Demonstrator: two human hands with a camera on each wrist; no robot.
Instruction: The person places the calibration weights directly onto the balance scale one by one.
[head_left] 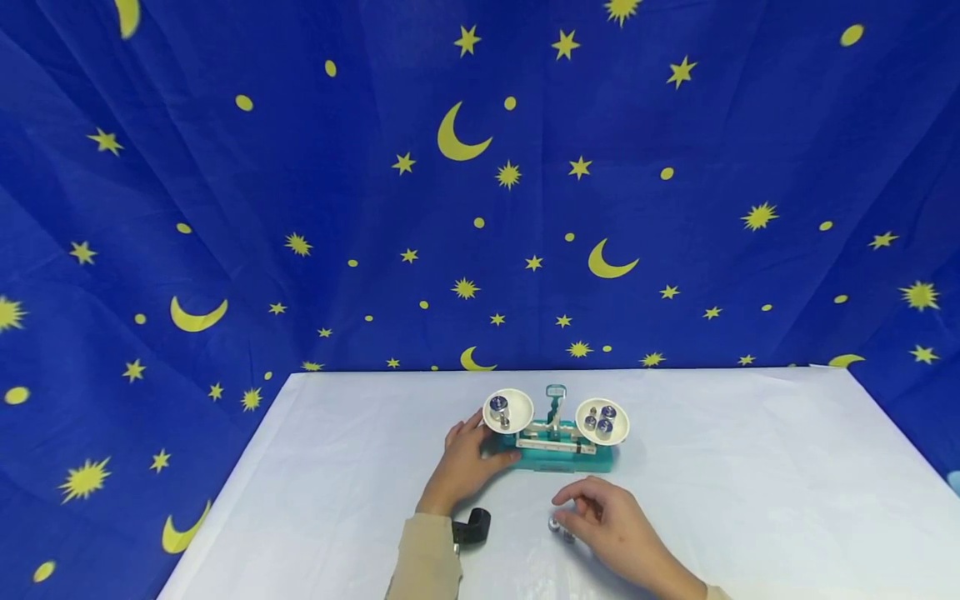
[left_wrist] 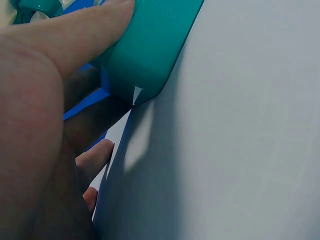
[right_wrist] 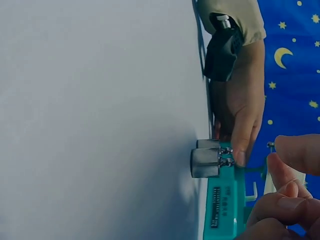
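Observation:
A teal balance scale [head_left: 562, 460] with two white pans stands on the table. My left hand [head_left: 468, 462] grips the left end of its base, thumb [left_wrist: 107, 20] on top and other fingers around the side. The left pan [head_left: 517, 401] bears a large metal weight [head_left: 498, 405] and a smaller one; several weights [head_left: 605, 428] sit in the right pan [head_left: 619, 416]. Closer to me, my right hand [head_left: 611, 525] hovers with loosely bent fingers over two metal weights [right_wrist: 206, 162] on the table. A small metal tip [right_wrist: 271, 145] shows beside its fingertips, apparently not held.
A white cover lies over the table [head_left: 750, 483]. Behind it hangs a blue cloth [head_left: 712, 125] with yellow moons and stars. A black device [head_left: 472, 527] is strapped at my left wrist, by the beige sleeve [head_left: 427, 550].

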